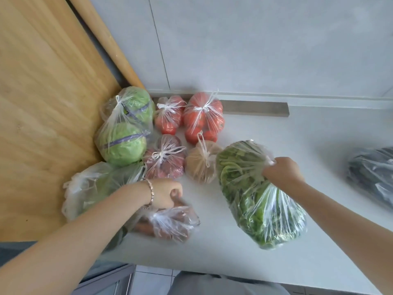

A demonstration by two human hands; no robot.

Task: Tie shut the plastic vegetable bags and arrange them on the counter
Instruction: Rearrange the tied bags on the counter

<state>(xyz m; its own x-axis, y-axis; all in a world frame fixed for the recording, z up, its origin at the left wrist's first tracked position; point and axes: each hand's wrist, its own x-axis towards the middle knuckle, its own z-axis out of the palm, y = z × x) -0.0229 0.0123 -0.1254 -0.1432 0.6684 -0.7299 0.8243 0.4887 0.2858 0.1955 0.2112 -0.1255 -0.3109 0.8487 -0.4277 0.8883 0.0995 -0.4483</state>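
right hand [282, 170]: it is grasping the twisted neck of the greens bag [255, 199], with the fingers clenched round the plastic.
greens bag: it is leaning tilted over the counter [287, 135], its top just beside the brown bag [201, 165]. I cannot tell if its bottom is resting on the counter.
left hand [168, 194]: it is reaching over the carrot bag [170, 224], and the curled fingers are grasping the top of this bag. A bracelet [151, 193] is sitting on the wrist.
carrot bag: it is lying on the counter near the front edge, between the loose bag [89, 188] and the greens bag. It is looking blurred.
cabbage bag [125, 128]: it is tied and is resting against the board [42, 103], with two green heads inside.
small tomato bag [169, 116]: it is standing tied by the wall [255, 50], touching the big tomato bag [204, 118], which is also tied.
red bag [164, 158]: it is sitting tied in front of the small tomato bag, between the cabbage bag and the brown bag.
brown bag: it is sitting tied in front of the big tomato bag.
loose bag: it is lying partly on the board, under the left forearm. I cannot tell if it is tied.
dark bag [372, 177]: it is lying at the right, well apart from the others.
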